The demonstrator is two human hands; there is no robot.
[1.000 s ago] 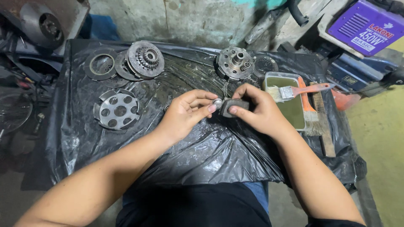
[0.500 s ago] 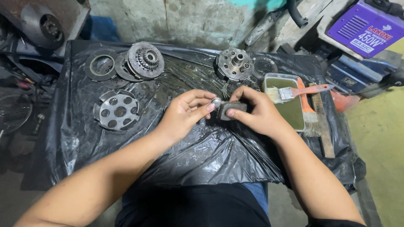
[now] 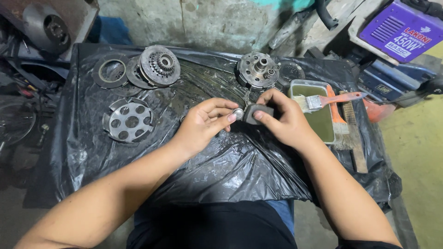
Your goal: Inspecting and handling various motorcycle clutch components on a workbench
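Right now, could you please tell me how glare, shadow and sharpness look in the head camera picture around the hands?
In the head view, the black plastic sheet throws patchy white glare; the left hand and right hand are evenly lit and sharp, as is the small dark part that they hold; the left edge near the bicycle wheel sinks into shadow; the frame's corners look slightly stretched.

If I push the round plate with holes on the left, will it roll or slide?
The perforated round plate lies flat on the black plastic sheet, so it would probably slide, not roll. It looks like metal, likely stiff and heavy. The wrinkled sheet may bunch under it.
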